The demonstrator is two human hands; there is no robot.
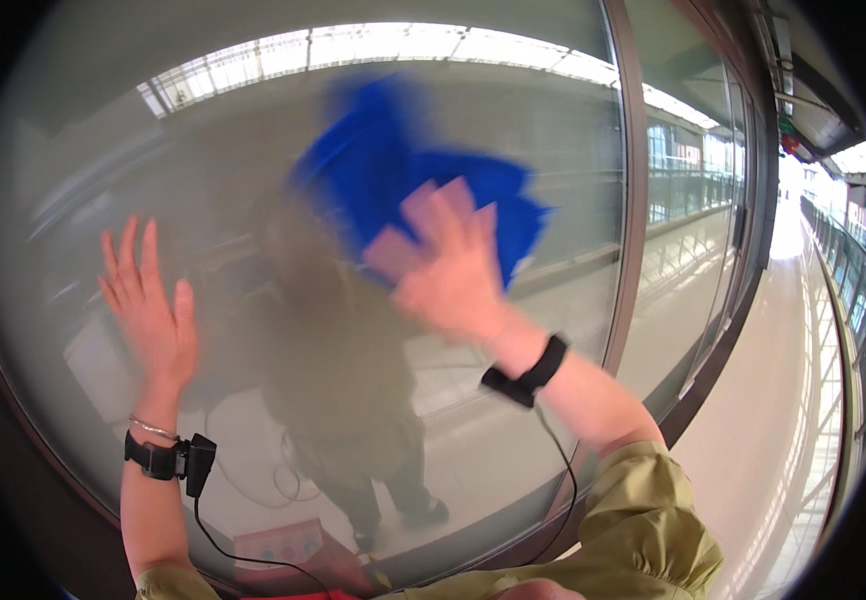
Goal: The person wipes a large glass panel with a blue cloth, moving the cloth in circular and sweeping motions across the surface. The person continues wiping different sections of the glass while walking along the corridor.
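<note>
A bright blue cloth (pixel 373 172) is spread against a large glass pane (pixel 493 465), its edges blurred by motion. Over the cloth's lower part lies my right hand (pixel 451 262), fingers apart, pressing it to the glass. My left hand (pixel 149 315) is raised with fingers spread at the left side of the pane and holds nothing; whether its palm touches the glass I cannot tell. Each wrist wears a black strap (pixel 153 456) with a small device and a cable. A dim reflection of a standing person shows in the pane.
A brown metal frame post (pixel 625 225) bounds the pane on the right, with more glass panels (pixel 688 172) past it. Farther right a pale-floored walkway (pixel 748 420) runs beside a glass railing (pixel 845 262). The dark cable (pixel 564 457) from my right wrist hangs before the pane.
</note>
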